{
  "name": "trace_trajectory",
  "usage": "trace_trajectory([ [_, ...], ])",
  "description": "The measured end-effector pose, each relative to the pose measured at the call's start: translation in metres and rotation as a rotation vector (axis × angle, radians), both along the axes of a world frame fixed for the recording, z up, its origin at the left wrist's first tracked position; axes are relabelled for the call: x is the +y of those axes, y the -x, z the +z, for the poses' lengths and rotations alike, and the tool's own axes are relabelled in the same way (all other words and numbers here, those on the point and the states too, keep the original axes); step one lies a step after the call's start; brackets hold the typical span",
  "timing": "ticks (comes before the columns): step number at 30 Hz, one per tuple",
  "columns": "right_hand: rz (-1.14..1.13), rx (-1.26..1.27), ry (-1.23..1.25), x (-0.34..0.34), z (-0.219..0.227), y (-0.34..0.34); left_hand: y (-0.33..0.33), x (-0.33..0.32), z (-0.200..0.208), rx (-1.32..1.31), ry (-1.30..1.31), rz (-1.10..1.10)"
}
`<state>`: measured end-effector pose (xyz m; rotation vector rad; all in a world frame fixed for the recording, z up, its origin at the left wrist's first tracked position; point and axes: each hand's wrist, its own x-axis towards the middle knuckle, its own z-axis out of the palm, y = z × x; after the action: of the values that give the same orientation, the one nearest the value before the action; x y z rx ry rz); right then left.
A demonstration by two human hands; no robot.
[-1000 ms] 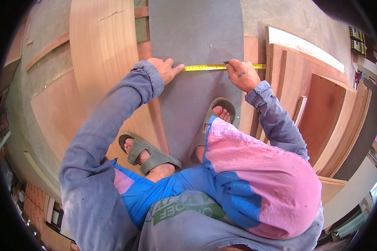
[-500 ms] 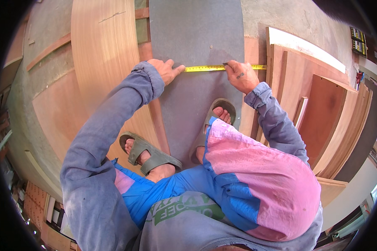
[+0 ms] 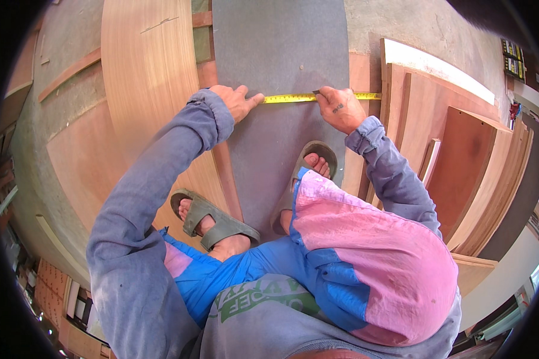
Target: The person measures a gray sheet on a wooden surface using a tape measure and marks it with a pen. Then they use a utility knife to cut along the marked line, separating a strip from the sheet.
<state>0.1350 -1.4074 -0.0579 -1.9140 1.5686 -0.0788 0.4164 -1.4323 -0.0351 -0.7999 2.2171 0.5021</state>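
A yellow tape measure blade lies stretched across the long grey board. At the blade's left end, by the board's left edge, my left hand has its fingers closed on the tape. My right hand rests over the blade toward the board's right side. Between its thumb and fingers a small dark pointed piece sticks out against the tape; its kind is too small to tell. To the right of that hand the tape runs on to the stacked boards, and its case is not visible.
A light wood-grain panel lies left of the grey board. On the right lean several brown wooden boards and a white-edged panel. My sandalled feet stand on and beside the grey board. A wood strip lies at far left.
My right hand has slid a little to the left along the tape with the dark pointed piece. The left hand stays in place.
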Motion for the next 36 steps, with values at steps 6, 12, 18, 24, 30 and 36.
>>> trace_trajectory([
  [6,0.005,0.007,-0.008,0.001,0.001,0.003,-0.003,0.001,-0.002,0.049,0.018,0.020],
  [12,0.069,-0.020,-0.024,0.002,0.000,0.002,-0.001,-0.001,0.000,0.027,-0.007,0.014],
  [18,0.203,-0.114,0.005,0.010,-0.001,-0.002,-0.003,0.001,-0.003,0.065,0.023,0.020],
  [24,0.390,0.073,-0.067,0.012,0.009,-0.002,-0.005,0.002,-0.006,0.075,0.026,0.024],
  [30,0.355,0.059,-0.059,0.017,0.015,-0.008,-0.004,0.002,-0.003,0.084,0.027,0.027],
  [36,0.281,-0.002,-0.009,0.000,0.001,-0.018,-0.002,0.002,0.002,0.043,0.018,0.038],
])
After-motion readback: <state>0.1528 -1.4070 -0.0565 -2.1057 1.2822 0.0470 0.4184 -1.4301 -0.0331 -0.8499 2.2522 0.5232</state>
